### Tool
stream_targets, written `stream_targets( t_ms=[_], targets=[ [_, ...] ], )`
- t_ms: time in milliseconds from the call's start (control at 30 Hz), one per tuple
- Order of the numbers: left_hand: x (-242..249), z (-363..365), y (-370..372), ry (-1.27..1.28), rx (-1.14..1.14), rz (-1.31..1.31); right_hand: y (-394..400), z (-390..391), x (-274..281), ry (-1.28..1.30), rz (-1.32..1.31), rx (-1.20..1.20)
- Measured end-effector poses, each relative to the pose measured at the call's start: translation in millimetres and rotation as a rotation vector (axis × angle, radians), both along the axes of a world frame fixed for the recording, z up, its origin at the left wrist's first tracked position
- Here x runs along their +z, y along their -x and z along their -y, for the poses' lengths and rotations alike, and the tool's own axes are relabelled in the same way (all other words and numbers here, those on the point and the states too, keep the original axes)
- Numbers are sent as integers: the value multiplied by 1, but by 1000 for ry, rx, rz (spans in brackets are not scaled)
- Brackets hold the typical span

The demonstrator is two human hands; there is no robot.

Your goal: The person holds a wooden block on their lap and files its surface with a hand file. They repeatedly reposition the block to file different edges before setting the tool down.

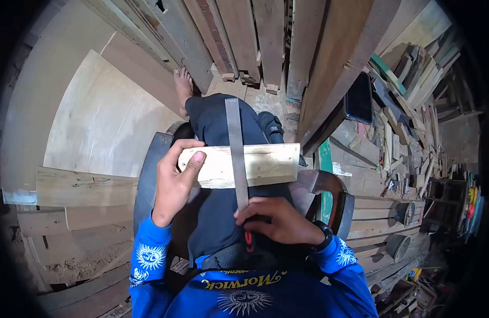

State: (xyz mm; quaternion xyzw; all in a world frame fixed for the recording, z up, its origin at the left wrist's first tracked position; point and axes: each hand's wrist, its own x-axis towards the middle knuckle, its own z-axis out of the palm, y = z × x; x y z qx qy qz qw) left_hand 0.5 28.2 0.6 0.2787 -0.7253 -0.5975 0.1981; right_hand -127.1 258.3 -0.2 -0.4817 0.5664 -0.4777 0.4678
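A pale wooden piece [271, 163] with a rounded left end lies crosswise over my dark-clothed lap. My left hand [178, 177] grips its left end, with the thumb on top and fingers at the far edge. A long flat grey metal file [234, 127] lies across the wood near its middle, pointing away from me. The near end of the file is held by my right hand [273, 218], its fingers closed around it. A small red and black item [249, 241] shows just below the right hand; whether it is the file's handle, I cannot tell.
Tall planks [268, 42] stand ahead. A phone [358, 98] rests on a wooden surface at the right, beside heaps of wood scraps [398, 143]. Curved plywood sheets [99, 116] are on the left. My bare foot [183, 82] is on the floor ahead.
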Motion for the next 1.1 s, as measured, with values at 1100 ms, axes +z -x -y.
stream_targets(
  t_ms=[1100],
  targets=[
    [2,-2,3,-1,6,-9,12,1,1,-89,177,-82]
  ],
)
